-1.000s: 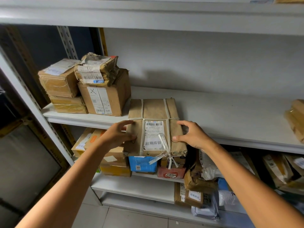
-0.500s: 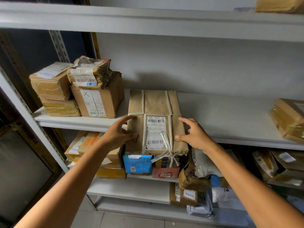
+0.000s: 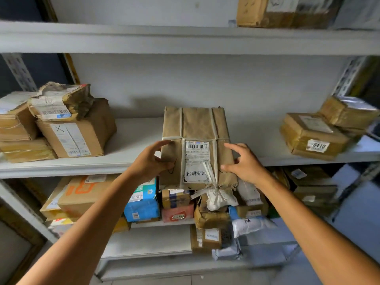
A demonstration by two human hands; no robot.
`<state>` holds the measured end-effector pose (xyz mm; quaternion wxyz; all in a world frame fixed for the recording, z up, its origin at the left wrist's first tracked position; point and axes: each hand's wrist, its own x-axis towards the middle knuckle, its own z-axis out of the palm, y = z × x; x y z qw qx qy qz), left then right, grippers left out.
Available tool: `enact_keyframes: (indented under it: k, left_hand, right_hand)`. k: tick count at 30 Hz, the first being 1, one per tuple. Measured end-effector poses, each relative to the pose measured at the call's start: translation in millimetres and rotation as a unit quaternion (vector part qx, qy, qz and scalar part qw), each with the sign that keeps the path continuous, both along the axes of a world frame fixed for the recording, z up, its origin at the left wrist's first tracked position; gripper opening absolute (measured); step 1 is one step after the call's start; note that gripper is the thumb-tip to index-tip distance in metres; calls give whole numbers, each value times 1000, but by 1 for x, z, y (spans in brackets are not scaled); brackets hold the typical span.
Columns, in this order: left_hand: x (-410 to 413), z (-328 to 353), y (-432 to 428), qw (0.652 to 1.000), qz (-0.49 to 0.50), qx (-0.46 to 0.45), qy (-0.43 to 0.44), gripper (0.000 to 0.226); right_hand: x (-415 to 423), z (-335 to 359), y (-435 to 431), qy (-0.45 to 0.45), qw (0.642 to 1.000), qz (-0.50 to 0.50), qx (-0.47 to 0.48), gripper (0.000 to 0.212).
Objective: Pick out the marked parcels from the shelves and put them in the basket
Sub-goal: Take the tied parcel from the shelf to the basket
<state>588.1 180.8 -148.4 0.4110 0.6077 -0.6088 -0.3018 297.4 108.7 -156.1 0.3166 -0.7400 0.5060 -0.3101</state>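
A flat brown paper parcel, tied with white string and bearing a white label with a barcode and printed characters, lies on the middle shelf with its near end overhanging the front edge. Pen marks show on the paper beside the label. My left hand grips the parcel's left edge, thumb over the top. My right hand holds the right edge, thumb and forefinger on the top face and the other fingers curling under. A cardboard box at the left has an X on its label. No basket is in view.
Stacked cardboard boxes fill the shelf's left end. Taped parcels, one numbered 0410, sit at the right. The lower shelf is crowded with boxes and bags, among them a blue box. Another box stands on the top shelf.
The parcel has slid farther back onto the middle shelf with both hands on its sides. The view has shifted right, and the parcels at the right have come into sight.
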Motion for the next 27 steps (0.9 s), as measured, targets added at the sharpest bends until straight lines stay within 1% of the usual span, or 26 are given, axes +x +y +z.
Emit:
enact_keyframes:
  k: [6, 11, 18, 22, 27]
  left_hand:
    - [-65, 0, 2, 999, -21, -15, -33, 72]
    - [-124, -2, 5, 999, -44, -5, -18, 71]
    - [-190, -7, -2, 994, -110, 0, -28, 71]
    - [-227, -3, -12, 987, -154, -26, -35, 71]
    - [-264, -3, -31, 972, -230, -39, -39, 69]
  right_hand:
    - [-69, 4, 20, 2, 1000, -25, -15, 79]
    - [-128, -1, 40, -6, 998, -51, -23, 78]
    - [-203, -1, 73, 21, 993, -110, -48, 79]
    - [-240, 3, 89, 27, 986, -154, -56, 82]
    - [-268, 2, 111, 27, 973, -226, -45, 83]
